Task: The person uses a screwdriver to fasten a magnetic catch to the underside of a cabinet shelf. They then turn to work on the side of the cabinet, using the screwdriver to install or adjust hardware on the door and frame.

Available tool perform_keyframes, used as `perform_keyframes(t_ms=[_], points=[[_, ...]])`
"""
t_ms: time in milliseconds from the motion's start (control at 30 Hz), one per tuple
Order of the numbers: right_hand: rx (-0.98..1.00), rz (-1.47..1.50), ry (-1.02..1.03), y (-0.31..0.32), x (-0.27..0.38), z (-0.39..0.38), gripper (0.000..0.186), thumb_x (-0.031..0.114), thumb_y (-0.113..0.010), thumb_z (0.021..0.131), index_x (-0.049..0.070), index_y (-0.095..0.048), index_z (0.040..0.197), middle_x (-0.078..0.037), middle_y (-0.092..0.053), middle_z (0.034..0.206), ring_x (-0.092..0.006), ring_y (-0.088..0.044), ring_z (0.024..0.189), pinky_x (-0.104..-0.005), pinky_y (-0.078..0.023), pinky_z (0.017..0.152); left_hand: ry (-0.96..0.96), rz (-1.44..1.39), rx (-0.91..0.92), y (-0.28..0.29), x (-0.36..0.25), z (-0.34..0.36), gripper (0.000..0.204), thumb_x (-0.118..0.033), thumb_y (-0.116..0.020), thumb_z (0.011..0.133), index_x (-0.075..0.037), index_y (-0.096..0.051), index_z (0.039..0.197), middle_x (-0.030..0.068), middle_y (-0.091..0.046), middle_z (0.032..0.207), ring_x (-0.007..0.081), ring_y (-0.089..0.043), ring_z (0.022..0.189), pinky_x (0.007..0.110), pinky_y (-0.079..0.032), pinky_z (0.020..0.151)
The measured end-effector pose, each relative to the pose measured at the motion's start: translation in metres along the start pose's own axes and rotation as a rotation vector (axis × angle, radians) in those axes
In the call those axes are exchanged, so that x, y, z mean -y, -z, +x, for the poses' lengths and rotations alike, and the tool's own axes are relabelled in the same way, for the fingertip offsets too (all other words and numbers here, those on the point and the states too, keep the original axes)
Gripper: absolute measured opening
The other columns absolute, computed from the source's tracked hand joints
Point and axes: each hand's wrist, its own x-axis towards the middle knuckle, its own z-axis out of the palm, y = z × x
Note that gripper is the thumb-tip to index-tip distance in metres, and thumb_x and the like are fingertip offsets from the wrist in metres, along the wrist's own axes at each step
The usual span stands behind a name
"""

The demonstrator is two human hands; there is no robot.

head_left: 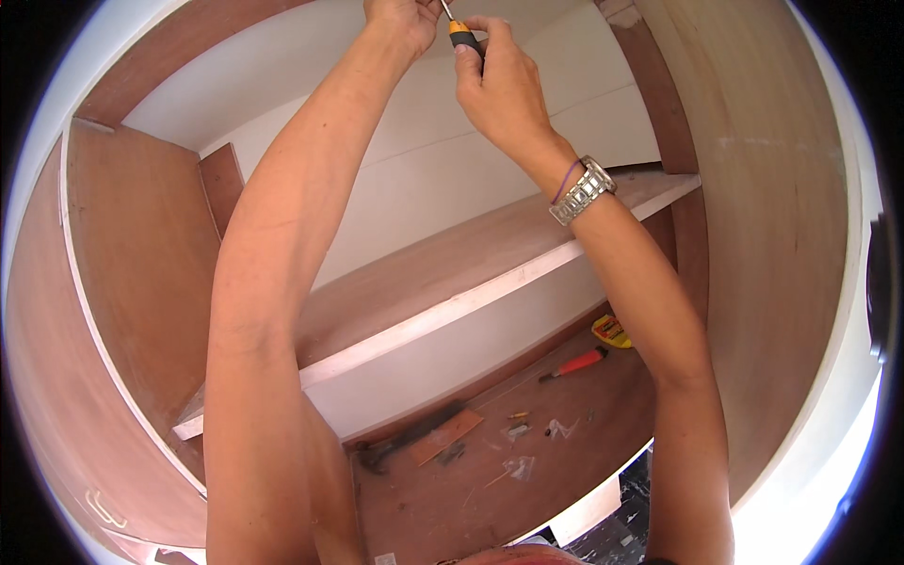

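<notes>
Both my arms reach up to the top edge of the view, inside a wooden cabinet. My right hand (506, 89) is closed around the yellow and black handle of a screwdriver (462, 38), its metal shaft pointing up and to the left. Close beside that shaft is my left hand (405, 19), partly cut off by the frame edge. Its fingers look curled together near the shaft, and whatever they hold is out of sight. The screwdriver's tip is hidden too.
A shelf (452, 303) with a pale front edge crosses below my hands. On the cabinet's bottom board (424, 518) lie a hammer (407, 441), a thin wood piece (447, 438), a red-handled tool (578, 363), a yellow packet (611, 331) and several small scraps. A side panel (772, 207) stands at right.
</notes>
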Motion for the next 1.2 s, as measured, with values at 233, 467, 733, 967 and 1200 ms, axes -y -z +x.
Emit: perform_keyframes(t_ms=[233,467,733,967,1200], points=[[0.076,0.055,-0.054,0.0,0.009,0.002,0.031,0.01,-0.055,0.099,-0.008,-0.051,0.124,-0.031,-0.065,0.112,-0.0459,-0.066,0.101,-0.0511,-0.052,0.089,-0.029,0.098,-0.045,-0.006,-0.009,-0.006,0.023,-0.015,-0.051,0.104,0.004,-0.059,0.115,0.016,-0.066,0.102,0.0266,-0.068,0.096,0.039,-0.06,0.09],[0.007,0.001,0.012,-0.006,0.006,0.004,0.033,0.016,-0.057,0.099,-0.004,-0.055,0.125,-0.015,-0.065,0.076,-0.0288,-0.065,0.069,-0.0434,-0.05,0.066,-0.073,0.095,-0.136,-0.006,-0.01,0.0,0.021,-0.009,-0.055,0.101,0.007,-0.061,0.113,0.0158,-0.067,0.1,0.026,-0.069,0.09,0.038,-0.061,0.085],[0.098,0.045,-0.062,-0.003,0.013,0.005,0.032,0.011,-0.056,0.098,-0.008,-0.051,0.124,-0.032,-0.065,0.111,-0.0471,-0.066,0.098,-0.0518,-0.053,0.087,-0.188,0.092,-0.204,-0.007,-0.009,0.001,0.017,0.002,-0.062,0.094,0.006,-0.063,0.111,0.0138,-0.068,0.095,0.0243,-0.07,0.085,0.036,-0.062,0.08],[0.092,0.052,-0.075,-0.002,0.014,0.005,0.033,0.012,-0.056,0.098,-0.008,-0.051,0.124,-0.032,-0.065,0.11,-0.0467,-0.066,0.099,-0.0512,-0.053,0.089,-0.149,0.089,-0.198,-0.005,-0.013,0.004,0.015,-0.001,-0.063,0.094,0.006,-0.064,0.107,0.0134,-0.069,0.093,0.0245,-0.069,0.083,0.035,-0.061,0.082],[0.098,0.061,-0.103,-0.001,0.014,0.006,0.032,0.011,-0.056,0.098,-0.008,-0.051,0.124,-0.031,-0.066,0.11,-0.0462,-0.066,0.1,-0.0508,-0.053,0.089,-0.177,0.108,-0.21,-0.015,-0.016,-0.005,0.018,-0.009,-0.069,0.093,0.005,-0.066,0.104,0.0133,-0.069,0.092,0.0257,-0.069,0.087,0.038,-0.059,0.083]])
